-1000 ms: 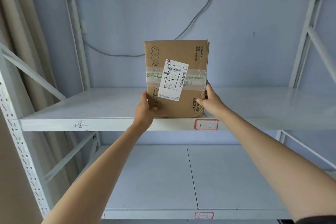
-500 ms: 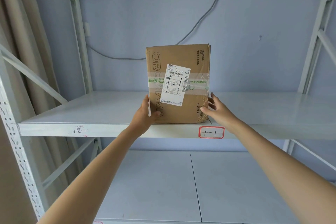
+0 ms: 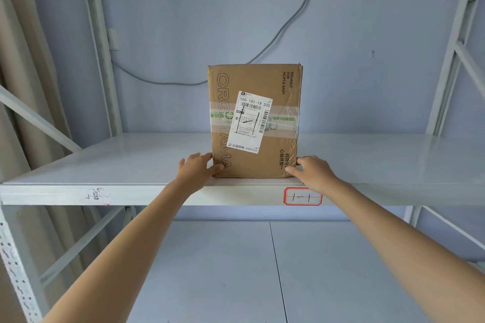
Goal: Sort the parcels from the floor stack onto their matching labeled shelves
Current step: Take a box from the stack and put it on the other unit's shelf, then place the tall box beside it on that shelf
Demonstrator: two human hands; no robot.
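Vs 1 s ago: I was gripping the parcel (image 3: 256,123) w/ both hands, its base just at the shelf lip. Now it stands upright on the upper shelf (image 3: 105,165) by itself, pushed a bit further in, base flat on the deck near the front edge. Half a sec ago my right hand was off the box, fingers spread; now it's back at the lower right corner. The view has also shifted, shelf sits lower in frame.

Shelf contents: upper shelf holds only this one parcel, roughly mid-span. Red-bordered shelf tag (image 3: 302,196) reading "1-1" is stuck on the front lip, just below and right of the box. Lower shelf (image 3: 210,270) shows bare panels. Parcel is brown cardboard, white shipping label (image 3: 250,121) on the front w/ a handwritten "1-1" over it, clear printed tape across the middle.

My left hand (image 3: 197,170): fingers fairly straight along the box's lower left edge, thumb tip on the front face near the bottom corner, so touching, not wrapped round it. My right hand (image 3: 311,172): fingertips against the lower right corner, fingers lightly bent, resting on it rather than clamping. Both hands sit at the parcel's base, one each side, wrists over the shelf lip.

Grey cable (image 3: 288,26) runs on the wall behind.
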